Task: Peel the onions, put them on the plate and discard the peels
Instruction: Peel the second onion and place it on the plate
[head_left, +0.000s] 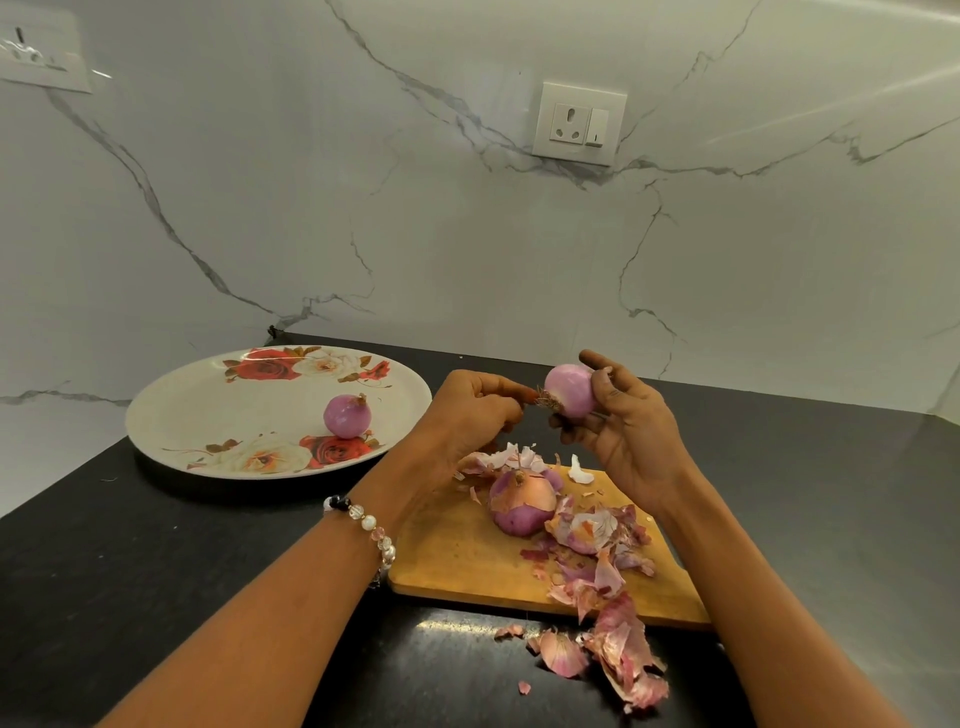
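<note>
1. Currently, a nearly bare onion (570, 391) is held above the far edge of the cutting board (467, 551); the fingers of the right hand (631, 431) are curled round it, and the fingers of the left hand (475, 410) are pinched on the dry root tuft at its end.
2. A sharp tug on the root could wrench the smooth bulb out of the right hand; it would probably drop onto the board or roll off along the counter (156, 561).
3. A half-peeled onion (519, 501) lies on the board below the hands, with what appears to be another bulb beside it under loose peels (597, 535); a falling onion could knock either one away.
4. Peels are already spilled past the board's near edge onto the counter, so some scraps may be missed when they are discarded.
5. One peeled onion (347, 415) sits on the floral plate (208, 405), left of the board; it may be nudged into rolling if the next one is set down carelessly.
</note>
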